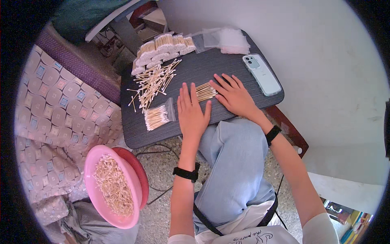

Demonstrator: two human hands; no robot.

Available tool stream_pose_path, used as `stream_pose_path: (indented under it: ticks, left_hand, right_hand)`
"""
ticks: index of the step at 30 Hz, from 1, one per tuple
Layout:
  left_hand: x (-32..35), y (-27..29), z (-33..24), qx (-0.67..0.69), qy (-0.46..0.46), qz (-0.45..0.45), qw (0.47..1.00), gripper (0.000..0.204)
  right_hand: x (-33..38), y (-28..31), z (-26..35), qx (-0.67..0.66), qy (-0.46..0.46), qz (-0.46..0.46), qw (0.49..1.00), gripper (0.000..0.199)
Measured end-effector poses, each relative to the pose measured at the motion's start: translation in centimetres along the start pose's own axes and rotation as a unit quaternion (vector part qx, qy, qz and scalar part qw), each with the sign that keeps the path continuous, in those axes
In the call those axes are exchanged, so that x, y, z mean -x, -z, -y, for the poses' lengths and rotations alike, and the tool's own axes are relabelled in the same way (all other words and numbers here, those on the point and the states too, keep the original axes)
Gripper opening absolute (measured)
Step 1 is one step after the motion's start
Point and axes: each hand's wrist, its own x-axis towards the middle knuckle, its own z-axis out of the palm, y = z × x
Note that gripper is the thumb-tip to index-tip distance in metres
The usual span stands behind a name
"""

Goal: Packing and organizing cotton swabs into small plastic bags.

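While both of my hands lie flat on the dark worktop [227, 73], a small bundle of swabs [205, 91] sits between them, lined up side by side. My left hand [191, 113] rests palm down with its fingers [185, 95] straight and close together, the thumb out toward the bundle's near end. My right hand [234, 96] is also palm down, fingers [224, 81] spread a little, their tips touching the bundle's right edge. Neither hand pinches anything; the swabs simply lie on the worktop, boxed in by the two hands.

To my left, a bagged pack [157, 117] of swabs lies near the worktop's front edge, and behind it a loose heap [153, 83] is scattered in all directions. Filled packs [162, 49] are stacked at the far left corner, with empty clear bags [227, 40] at the far edge. A pale phone [262, 74] lies face down on the right side, well apart from the swabs. Down on the floor at my left, a pink basin [113, 185] holds many more.
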Motion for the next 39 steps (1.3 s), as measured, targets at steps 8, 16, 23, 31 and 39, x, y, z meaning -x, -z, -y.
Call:
stream_pose_path:
  ticks: [8,16,23,31,39]
  left_hand:
    - [0.24,-0.3,0.46,-0.068,-0.022,0.034,0.997,0.057]
    - [0.0,-0.16,0.45,-0.076,-0.03,0.011,0.997,0.058]
    - [0.27,0.13,0.19,-0.01,-0.007,-0.005,1.0,0.055]
    - [0.15,-0.12,0.25,-0.053,-0.023,-0.001,0.998,0.055]
    - [-0.2,0.13,0.41,-0.044,-0.017,0.005,0.999,0.057]
  right_hand:
    - [-0.03,-0.05,0.05,-0.001,-0.004,0.002,1.0,0.044]
    - [-0.12,0.34,0.19,-0.002,-0.004,0.008,1.0,0.044]
    - [-0.12,0.15,0.03,-0.006,-0.007,0.011,1.0,0.044]
    - [-0.12,0.24,0.07,-0.006,-0.004,0.01,1.0,0.044]
    - [-0.16,0.32,0.15,-0.009,-0.003,0.007,1.0,0.043]
